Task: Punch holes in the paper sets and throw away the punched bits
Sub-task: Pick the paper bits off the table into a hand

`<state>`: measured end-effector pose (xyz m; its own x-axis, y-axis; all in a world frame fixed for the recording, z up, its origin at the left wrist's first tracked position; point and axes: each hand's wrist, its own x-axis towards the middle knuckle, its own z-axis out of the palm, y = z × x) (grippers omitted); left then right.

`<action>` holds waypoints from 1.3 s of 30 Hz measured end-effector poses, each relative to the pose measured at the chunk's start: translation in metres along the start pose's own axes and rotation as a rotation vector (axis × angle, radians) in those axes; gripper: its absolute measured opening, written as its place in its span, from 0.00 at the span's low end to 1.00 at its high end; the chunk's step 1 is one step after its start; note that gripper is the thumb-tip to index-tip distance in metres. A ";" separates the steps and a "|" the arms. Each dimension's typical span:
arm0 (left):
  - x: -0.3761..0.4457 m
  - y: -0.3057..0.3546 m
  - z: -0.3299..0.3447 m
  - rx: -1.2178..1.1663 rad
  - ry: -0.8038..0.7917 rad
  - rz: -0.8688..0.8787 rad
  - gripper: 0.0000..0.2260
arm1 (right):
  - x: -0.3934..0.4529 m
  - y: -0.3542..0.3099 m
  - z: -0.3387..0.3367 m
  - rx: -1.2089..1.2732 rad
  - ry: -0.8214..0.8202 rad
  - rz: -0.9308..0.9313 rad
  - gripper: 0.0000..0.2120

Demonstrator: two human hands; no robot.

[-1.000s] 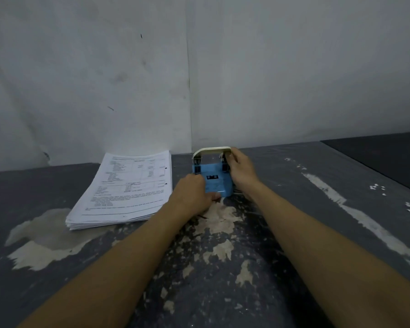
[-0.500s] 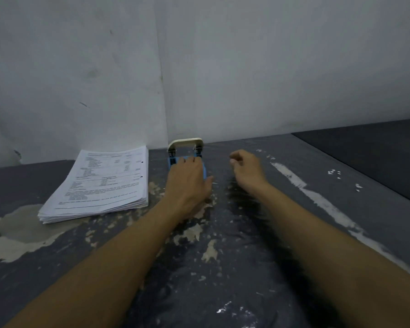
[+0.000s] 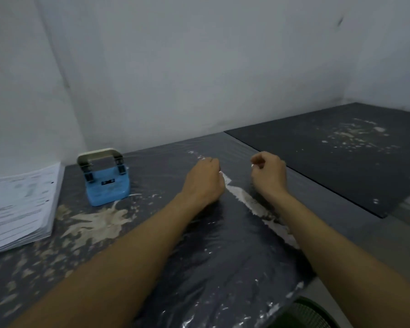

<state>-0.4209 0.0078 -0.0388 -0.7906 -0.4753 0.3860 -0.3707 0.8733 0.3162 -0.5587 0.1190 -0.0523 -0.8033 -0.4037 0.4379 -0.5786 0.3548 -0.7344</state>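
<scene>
Hovering over the worktop (image 3: 223, 268), my left hand (image 3: 205, 179) and right hand (image 3: 269, 174) are curled, gripping nothing I can see; the hole punch (image 3: 107, 185) stands apart.

left: paper stack (image 3: 19, 204) at far left edge, blue hole punch (image 3: 106, 183) just beside it, narrow gap between | centre: bare surface (image 3: 223, 268) right of punch around both hands | rear: wall (image 3: 199, 67) blocks | right: flat dark mat (image 3: 341, 162), low | near-right: green basket rim (image 3: 310, 313) below surface edge

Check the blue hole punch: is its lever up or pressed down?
Up. The blue hole punch stands untouched on the table, its cream lever raised clear above the body.
</scene>
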 end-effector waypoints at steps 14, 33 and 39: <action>0.045 0.039 0.079 -0.117 -0.130 0.101 0.12 | 0.020 0.057 -0.027 -0.299 -0.085 0.101 0.14; 0.050 0.037 0.083 -0.473 0.000 -0.101 0.12 | 0.009 0.025 -0.020 -0.690 -0.239 -0.181 0.09; 0.052 0.034 0.080 -0.656 0.041 -0.208 0.12 | 0.022 0.011 -0.013 -0.732 -0.205 -0.179 0.13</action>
<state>-0.5136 0.0207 -0.0770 -0.7112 -0.6408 0.2893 -0.1308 0.5248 0.8411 -0.5846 0.1252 -0.0443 -0.6881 -0.6295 0.3608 -0.6999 0.7070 -0.1012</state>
